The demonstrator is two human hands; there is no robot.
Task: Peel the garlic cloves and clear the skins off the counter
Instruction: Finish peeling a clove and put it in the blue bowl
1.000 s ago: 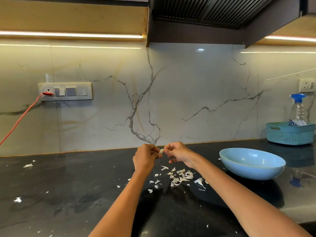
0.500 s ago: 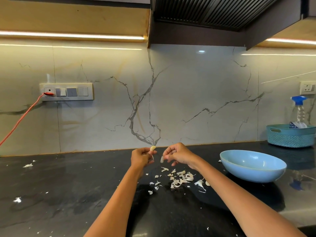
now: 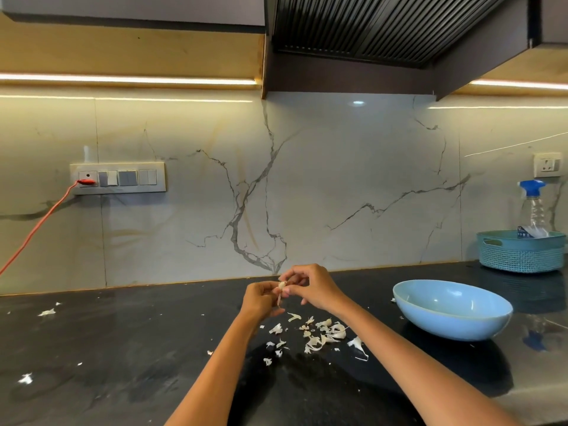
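Note:
A small pale garlic clove is held between both hands above the black counter. My left hand pinches it from below, and a thin strip of skin hangs down from it. My right hand pinches the clove from the right with curled fingers. Below the hands a scatter of white garlic skins lies on the counter. A light blue bowl sits to the right of the skins; I see nothing inside it.
More skin flakes lie at the far left and front left of the counter. A teal basket with a spray bottle stands at the back right. An orange cord runs from the wall switch panel.
My hands had drawn apart, the left keeping the clove and the right a bit of skin. Now they have come together again on the clove.

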